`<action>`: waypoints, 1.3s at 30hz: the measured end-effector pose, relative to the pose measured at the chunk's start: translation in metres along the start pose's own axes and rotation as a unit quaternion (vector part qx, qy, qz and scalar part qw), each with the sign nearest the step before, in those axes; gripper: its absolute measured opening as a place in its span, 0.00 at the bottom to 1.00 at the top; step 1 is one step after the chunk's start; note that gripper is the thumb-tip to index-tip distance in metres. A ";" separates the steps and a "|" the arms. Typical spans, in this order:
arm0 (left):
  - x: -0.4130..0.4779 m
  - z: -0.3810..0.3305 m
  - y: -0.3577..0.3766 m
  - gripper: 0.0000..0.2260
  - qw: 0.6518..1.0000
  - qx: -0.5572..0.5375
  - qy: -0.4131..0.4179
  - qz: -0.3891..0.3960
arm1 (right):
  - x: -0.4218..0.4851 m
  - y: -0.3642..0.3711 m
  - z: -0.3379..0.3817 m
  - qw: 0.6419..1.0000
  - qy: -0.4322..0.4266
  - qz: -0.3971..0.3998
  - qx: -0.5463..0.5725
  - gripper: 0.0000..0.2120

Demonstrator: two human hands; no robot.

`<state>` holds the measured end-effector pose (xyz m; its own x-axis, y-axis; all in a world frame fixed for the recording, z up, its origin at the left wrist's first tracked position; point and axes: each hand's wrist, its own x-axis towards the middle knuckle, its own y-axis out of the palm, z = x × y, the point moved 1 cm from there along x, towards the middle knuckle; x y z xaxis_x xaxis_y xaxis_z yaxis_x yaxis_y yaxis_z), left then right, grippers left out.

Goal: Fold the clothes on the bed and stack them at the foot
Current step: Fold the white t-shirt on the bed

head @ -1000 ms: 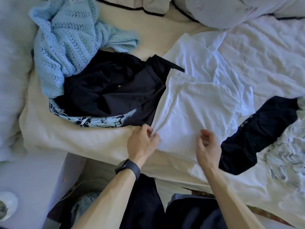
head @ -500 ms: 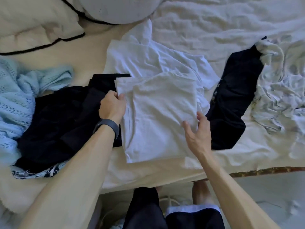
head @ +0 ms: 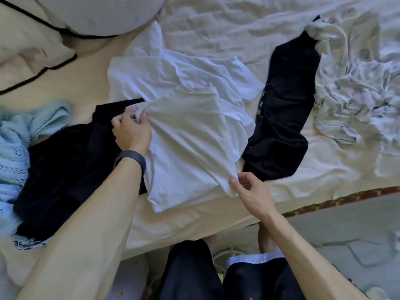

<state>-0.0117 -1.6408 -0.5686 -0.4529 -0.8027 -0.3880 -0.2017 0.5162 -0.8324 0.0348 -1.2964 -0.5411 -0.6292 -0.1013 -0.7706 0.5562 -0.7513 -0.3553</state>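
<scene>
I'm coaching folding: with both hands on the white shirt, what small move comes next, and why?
Probably draw the left hand away from the right hand to pull the white shirt taut: fabric is bunched in the left grip, and creases run toward the corner the right hand pinches.

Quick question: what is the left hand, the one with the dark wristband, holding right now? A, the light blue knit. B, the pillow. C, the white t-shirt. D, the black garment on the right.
C: the left hand has its fingers curled round a bunched-up corner of the white t-shirt, pulling the fabric into creases.
</scene>
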 end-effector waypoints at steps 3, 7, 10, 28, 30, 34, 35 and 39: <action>-0.013 0.008 -0.006 0.25 0.996 0.010 0.087 0.025 | -0.001 0.000 0.000 1.000 0.003 -0.007 0.000 0.12; -0.078 0.031 -0.012 0.27 0.985 0.002 0.162 -0.058 | -0.005 0.004 0.008 1.000 0.008 0.018 0.004 0.26; -0.150 0.062 -0.008 0.27 0.981 0.048 0.184 -0.045 | -0.015 0.009 0.009 0.996 -0.064 0.032 -0.060 0.42; -0.192 0.130 -0.007 0.17 0.959 -0.208 -0.186 0.060 | -0.023 0.007 -0.016 0.941 -0.180 -0.118 -0.260 0.08; -0.196 0.130 -0.002 0.17 0.967 -0.155 -0.179 0.097 | -0.024 0.007 -0.016 0.941 -0.184 -0.123 -0.255 0.09; -0.201 0.136 0.000 0.18 0.946 -0.233 -0.212 0.076 | -0.022 0.003 -0.022 0.956 -0.161 -0.127 -0.211 0.07; -0.202 0.139 -0.001 0.17 0.920 -0.296 -0.245 0.076 | -0.021 0.002 -0.025 0.967 -0.138 -0.130 -0.168 0.05; -0.197 0.151 -0.004 0.08 0.887 -0.366 -0.260 0.110 | -0.016 0.008 -0.032 0.989 -0.080 -0.096 -0.082 0.03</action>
<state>0.2095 -1.5303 -0.5486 -0.1277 -0.5887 -0.7982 -0.7537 0.5808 -0.3077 0.0664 -1.2795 -0.5487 -0.8025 -0.0791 -0.5914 0.4901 -0.6527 -0.5777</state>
